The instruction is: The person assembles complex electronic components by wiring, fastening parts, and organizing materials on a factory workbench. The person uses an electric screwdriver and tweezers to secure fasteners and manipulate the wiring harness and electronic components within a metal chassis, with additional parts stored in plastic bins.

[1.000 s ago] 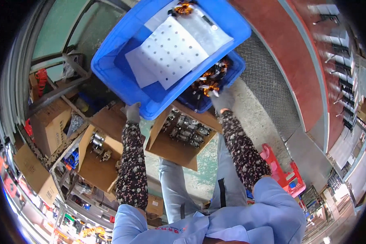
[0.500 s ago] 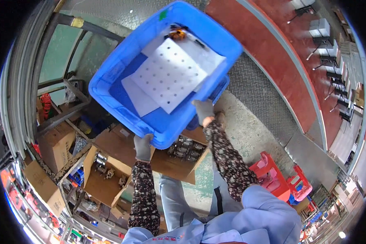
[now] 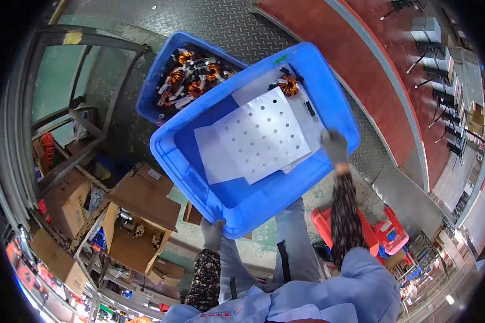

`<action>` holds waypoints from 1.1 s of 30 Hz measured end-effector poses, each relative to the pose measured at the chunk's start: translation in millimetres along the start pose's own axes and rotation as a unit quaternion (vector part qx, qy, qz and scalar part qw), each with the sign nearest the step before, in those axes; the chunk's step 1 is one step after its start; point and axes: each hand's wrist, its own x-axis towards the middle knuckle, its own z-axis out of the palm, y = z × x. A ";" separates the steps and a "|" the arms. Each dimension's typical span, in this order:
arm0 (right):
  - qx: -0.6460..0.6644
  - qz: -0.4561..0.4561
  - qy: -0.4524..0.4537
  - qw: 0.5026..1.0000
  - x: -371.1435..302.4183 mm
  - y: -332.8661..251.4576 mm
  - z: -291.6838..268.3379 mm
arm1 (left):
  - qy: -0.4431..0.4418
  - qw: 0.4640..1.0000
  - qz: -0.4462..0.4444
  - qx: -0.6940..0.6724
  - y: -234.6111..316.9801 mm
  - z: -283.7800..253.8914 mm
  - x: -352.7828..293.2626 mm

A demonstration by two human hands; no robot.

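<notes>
A large blue plastic bin is tilted in front of me. Inside lie white sheets, the top one dotted with holes or dark spots, and a copper-wound coil with black and white leads. My left hand, in a grey glove, is closed on the bin's near left corner. On the right, my gloved right hand grips the rim, its fingers over the edge and slightly blurred. Partly hidden behind this bin, a second blue bin holds several copper coils with leads.
An open cardboard box with metal parts stands at the lower left, by a metal rack. Red plastic bins sit at my right. A red platform runs along the far right, beside patterned metal flooring.
The large bin has moved right and nearer, uncovering the second bin of coils behind it. Both hands moved with it, the right one further along the rim.
</notes>
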 end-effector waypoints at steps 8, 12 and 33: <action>0.113 0.273 0.044 0.954 109.5 56.4 121.3 | -0.081 0.995 0.013 0.060 -0.7 16.0 12.7; 0.100 0.317 -0.051 0.942 119.6 12.5 72.0 | -0.002 0.999 -0.036 -0.030 5.2 0.1 25.5; 0.154 -0.043 0.082 0.984 -48.9 62.3 -90.7 | -0.147 0.988 -0.030 0.017 43.1 46.1 38.5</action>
